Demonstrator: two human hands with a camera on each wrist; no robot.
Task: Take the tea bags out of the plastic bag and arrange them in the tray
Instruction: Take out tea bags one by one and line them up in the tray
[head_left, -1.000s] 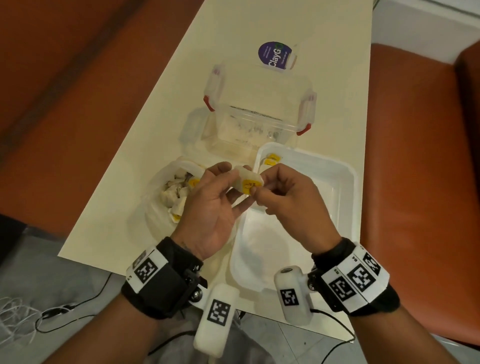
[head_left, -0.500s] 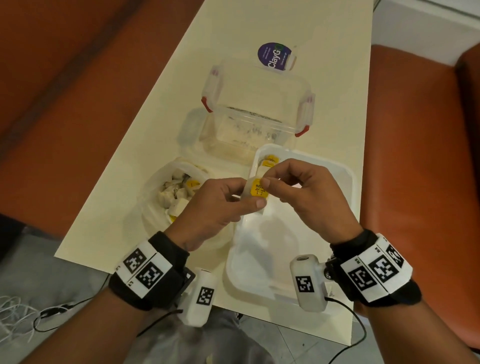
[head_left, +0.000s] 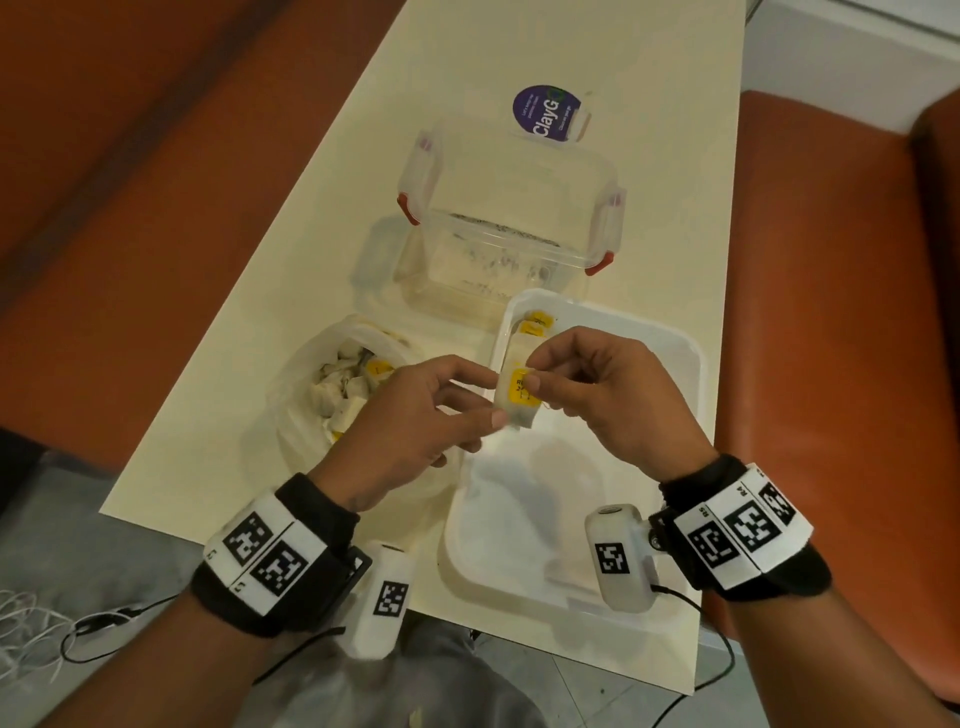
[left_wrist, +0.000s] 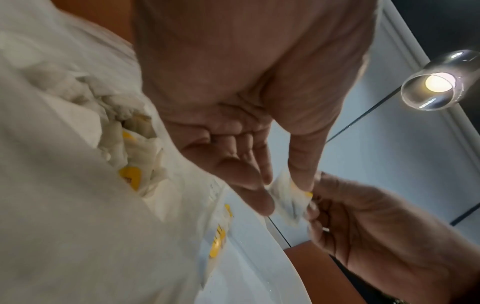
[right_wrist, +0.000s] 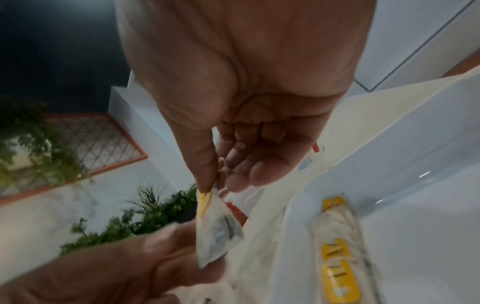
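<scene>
A white tea bag (head_left: 511, 402) with a yellow tag hangs over the left rim of the white tray (head_left: 675, 395), held between both hands. My left hand (head_left: 492, 396) pinches its lower part with thumb and forefinger (left_wrist: 259, 199). My right hand (head_left: 531, 371) pinches its top end at the tag, seen in the right wrist view as tea bag (right_wrist: 215, 224). Two tea bags (head_left: 535, 326) lie in the tray's far left corner, also shown as tea bags (right_wrist: 337, 246). Left of the tray, the open plastic bag (head_left: 343, 395) holds several more.
A clear lidded box (head_left: 509, 228) with red clips stands behind the tray, and a purple labelled packet (head_left: 545, 111) lies beyond it. Orange seats flank the narrow cream table (head_left: 260, 322). The tray overhangs the near table edge. Cables lie on the floor at lower left.
Both hands have carried the tea bag from above the bag's edge to the right, over the tray's left rim. The yellow tag now faces up.
</scene>
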